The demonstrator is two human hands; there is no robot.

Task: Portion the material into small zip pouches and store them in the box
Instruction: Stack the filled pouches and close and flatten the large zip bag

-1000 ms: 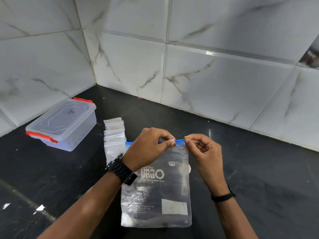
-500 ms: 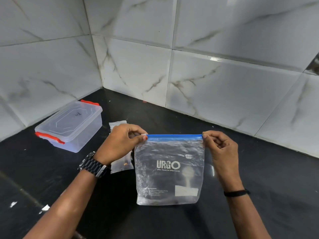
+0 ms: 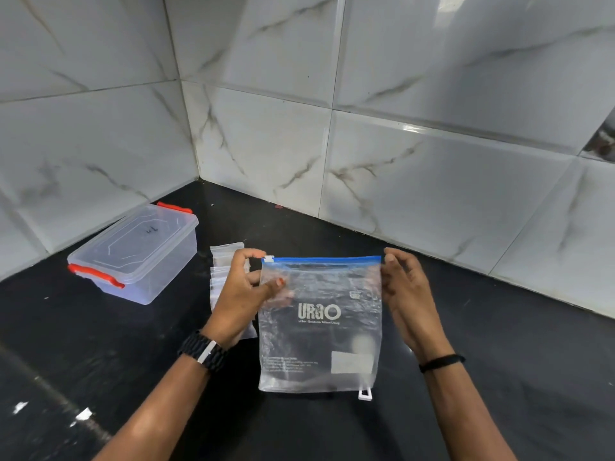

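Both hands are holding the clear zip bag (image 3: pixel 321 324) upright over the black counter (image 3: pixel 499 361). The left hand (image 3: pixel 244 294) is pinching its top-left edge, the right hand (image 3: pixel 404 294) its top-right corner. The lidded box (image 3: pixel 133 251) is sitting far left, small pouches (image 3: pixel 221 261) beside it

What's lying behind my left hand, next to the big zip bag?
A row of small clear zip pouches lies on the black counter behind the left hand. The hand covers the middle of the row, so their number and contents cannot be made out.
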